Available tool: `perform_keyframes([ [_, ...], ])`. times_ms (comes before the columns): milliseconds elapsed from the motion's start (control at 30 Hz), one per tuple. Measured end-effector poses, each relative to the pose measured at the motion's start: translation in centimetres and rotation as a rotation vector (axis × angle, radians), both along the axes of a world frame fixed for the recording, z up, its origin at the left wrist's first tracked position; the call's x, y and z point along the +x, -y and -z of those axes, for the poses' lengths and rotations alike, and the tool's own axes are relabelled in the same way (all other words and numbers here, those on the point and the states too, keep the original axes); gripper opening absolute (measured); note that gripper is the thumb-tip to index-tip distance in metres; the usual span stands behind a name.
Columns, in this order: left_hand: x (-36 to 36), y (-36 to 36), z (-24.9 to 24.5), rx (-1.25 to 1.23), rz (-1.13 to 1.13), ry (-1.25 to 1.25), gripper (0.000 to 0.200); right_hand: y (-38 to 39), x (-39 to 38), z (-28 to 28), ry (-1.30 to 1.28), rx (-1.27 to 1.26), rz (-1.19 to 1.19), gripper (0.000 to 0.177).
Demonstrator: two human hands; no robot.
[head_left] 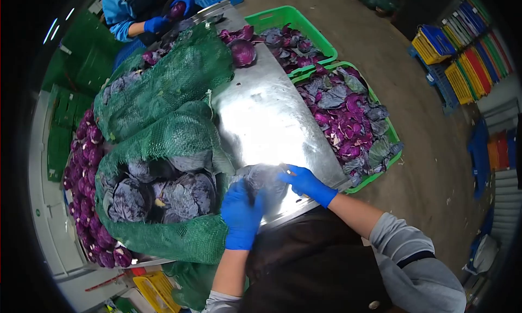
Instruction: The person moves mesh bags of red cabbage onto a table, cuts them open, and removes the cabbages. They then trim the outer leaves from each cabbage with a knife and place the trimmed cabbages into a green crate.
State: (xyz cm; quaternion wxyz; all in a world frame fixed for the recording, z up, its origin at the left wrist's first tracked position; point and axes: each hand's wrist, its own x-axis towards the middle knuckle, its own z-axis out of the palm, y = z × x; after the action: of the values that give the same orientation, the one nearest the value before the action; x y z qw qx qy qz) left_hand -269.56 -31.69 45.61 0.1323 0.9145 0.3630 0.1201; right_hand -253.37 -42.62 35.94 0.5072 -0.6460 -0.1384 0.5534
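A red cabbage (265, 181) with dull outer leaves rests at the near edge of the steel table (261, 103), blurred by motion. My left hand (242, 212), in a blue glove, is closed against the cabbage's left side and is smeared too. At its right side, my gloved right hand (305, 183) is closed round what looks like a small knife; the blade cannot be made out. Just left of my hands lies an opened green mesh sack (163, 144), with several untrimmed cabbages (187, 196) showing through its opening.
Green crates (396, 150) of torn leaves stand along the table's right side. Another full mesh sack (168, 84) and a trimmed cabbage (243, 52) lie farther up. Peeled cabbages (89, 204) are piled at left. Across the table, a co-worker's gloved hands (157, 24) hold a cabbage.
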Motion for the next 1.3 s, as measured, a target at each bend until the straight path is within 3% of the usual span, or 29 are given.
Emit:
perform_keyframes([
  [33,0.0,-0.3,0.2,-0.105,-0.062,-0.06,0.051,0.2,-0.1,0.4,-0.159,0.025,0.028,0.058],
  [167,1.2,-0.4,0.6,-0.183,0.099,0.084,0.054,0.0,0.3,-0.4,-0.458,-0.116,0.126,0.059],
  [233,1.6,-0.1,-0.3,-0.289,0.067,0.059,0.058,0.8,0.7,-4.5,-0.086,-0.18,0.032,0.059],
  [267,2.1,0.2,-0.5,-0.393,0.025,0.034,0.061,1.2,0.7,-3.5,-0.083,-0.184,0.039,0.059],
  [300,2.5,0.5,-0.1,-0.399,0.032,0.033,0.061,1.8,0.3,-2.0,0.071,0.065,0.149,0.057],
  [333,3.2,0.7,0.7,-0.534,-0.063,0.19,0.066,2.5,0.3,-0.8,0.227,0.316,0.258,0.055],
  [367,3.9,0.6,1.7,-0.666,-0.16,0.349,0.072,2.9,0.8,-1.1,0.177,0.231,0.151,0.065],
  [400,4.5,0.2,3.7,-0.67,-0.153,0.347,0.072,3.1,0.9,-0.7,0.179,0.227,0.159,0.065],
  [467,5.6,-0.9,7.5,-0.572,-0.03,0.469,0.088,3.6,0.8,0.5,0.421,0.314,0.082,0.066],
  [500,6.2,-1.3,5.8,-0.703,-0.046,0.414,0.091,3.8,0.9,-0.4,0.578,0.231,0.121,0.059],
  [533,6.6,-1.5,5.7,-0.706,-0.036,0.411,0.091,3.9,1.4,-1.9,0.579,0.227,0.13,0.059],
  [600,7.4,-1.5,5.4,-0.616,-0.027,0.341,0.092,4.1,2.5,-4.1,0.894,-0.034,0.175,0.047],
  [633,8.1,-1.3,4.9,-0.62,-0.023,0.34,0.092,4.2,2.5,-3.7,1.007,0.036,0.215,0.031],
  [767,10.7,0.1,4.7,-0.542,-0.035,0.296,0.098,4.6,2.5,-4.0,0.942,-0.033,0.038,0.016],
  [1200,12.5,1.6,3.6,-0.567,0.104,0.237,0.092,6.2,3.9,-5.1,0.739,-0.124,-0.168,0.009],
  [1300,12.6,1.2,4.4,-0.59,0.098,0.237,0.092,5.5,4.2,-4.4,0.877,-0.061,-0.171,0.022],
])
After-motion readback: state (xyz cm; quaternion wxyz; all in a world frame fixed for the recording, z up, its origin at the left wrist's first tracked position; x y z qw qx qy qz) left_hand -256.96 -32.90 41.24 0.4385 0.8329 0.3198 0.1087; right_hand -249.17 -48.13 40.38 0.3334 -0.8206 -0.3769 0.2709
